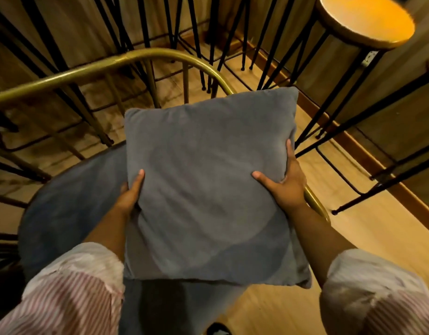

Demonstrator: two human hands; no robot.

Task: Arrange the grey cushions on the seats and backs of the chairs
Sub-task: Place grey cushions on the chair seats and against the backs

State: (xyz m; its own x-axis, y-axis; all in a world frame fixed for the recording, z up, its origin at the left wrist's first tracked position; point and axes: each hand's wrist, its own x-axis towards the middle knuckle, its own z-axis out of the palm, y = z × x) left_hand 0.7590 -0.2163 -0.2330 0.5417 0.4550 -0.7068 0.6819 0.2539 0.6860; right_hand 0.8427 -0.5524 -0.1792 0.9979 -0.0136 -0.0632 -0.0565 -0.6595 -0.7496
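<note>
A warm-lit room with a pale wooden floor fills the head view, seen from above; thin black stool legs crowd the far side, and a round wooden stool top sits at the far right. Below the camera is a chair with a curved brass-coloured back rail arching from the left to the right, and a round grey seat cushion lying on its seat. Held above that seat, in the middle of the view, is a square grey cushion, flat side up and slightly tilted. The left hand clasps its left edge, thumb on top and the fingers tucked underneath out of sight. The right hand clasps the right edge, thumb spread across the top, one finger stretched along the side. Both forearms reach forward from rolled pink-and-white striped sleeves at the near edge.
</note>
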